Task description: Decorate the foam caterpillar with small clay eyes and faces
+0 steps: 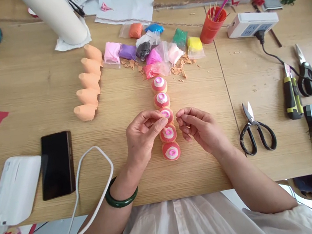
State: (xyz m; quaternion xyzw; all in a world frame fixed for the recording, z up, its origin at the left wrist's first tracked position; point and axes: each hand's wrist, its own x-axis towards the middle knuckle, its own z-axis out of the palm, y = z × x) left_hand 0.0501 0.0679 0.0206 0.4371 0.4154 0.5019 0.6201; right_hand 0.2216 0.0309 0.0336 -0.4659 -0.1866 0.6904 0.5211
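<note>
A row of joined dome-shaped pieces [171,151] runs up the middle of the table, each red with a white patch and a pink ring on top. My left hand [143,134] is over the left side of the row, thumb and forefinger pinched above the middle dome and partly covering it. Whatever that pinch holds is too small to make out. Just right of the row, my right hand [200,126] has its thumb and fingertips pressed together; anything between them is not visible. Several bags of coloured clay, including a red one [152,70], lie beyond the row.
A peach-coloured strip of cups [87,95] stands on the left, near a phone [57,165], a white power bank [15,191] and a looping cable [79,178]. To the right are black-handled scissors [252,128], a utility knife [292,98], a power strip [253,24] and a red cup [210,30].
</note>
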